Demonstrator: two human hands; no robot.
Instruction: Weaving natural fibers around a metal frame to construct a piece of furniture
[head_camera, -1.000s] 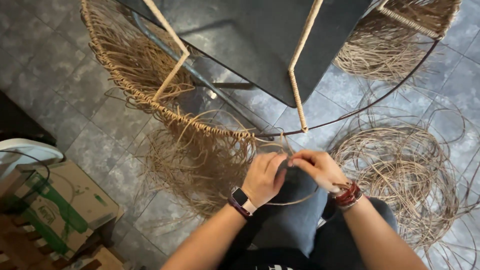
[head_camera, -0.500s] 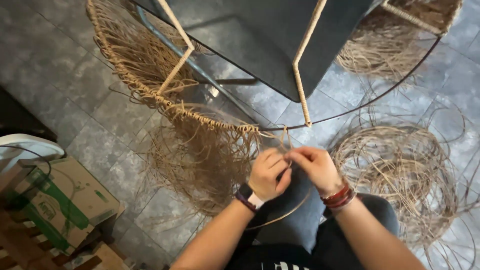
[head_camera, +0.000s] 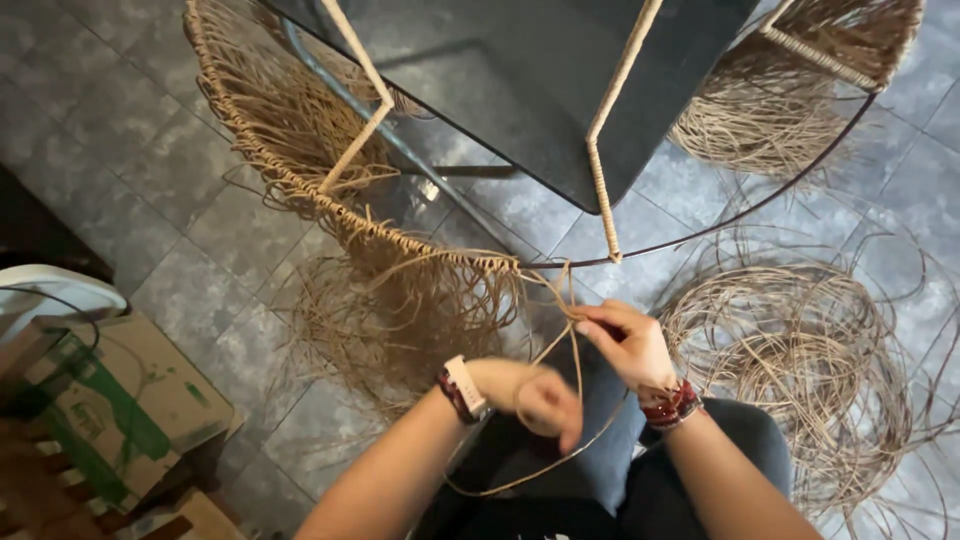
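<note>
A round metal frame (head_camera: 780, 195) stands over the tiled floor, its left rim wrapped in woven rattan (head_camera: 300, 185) with many loose strand ends hanging down. My right hand (head_camera: 625, 345) pinches a thin rattan strand (head_camera: 575, 345) just below the wrapped rim's end. My left hand (head_camera: 530, 395), blurred, grips the same strand lower down, where it loops in front of my knees. A watch sits on my left wrist and red bracelets on my right.
A large loose coil of rattan strands (head_camera: 800, 370) lies on the floor at the right. Two cord-wrapped bars (head_camera: 600, 150) cross the frame above a dark panel. A cardboard box (head_camera: 110, 410) and a white rounded object (head_camera: 50, 290) sit at the left.
My left hand has dropped down and toward me, pulling the strand into a longer loop. My right hand stays near the rim's end.
</note>
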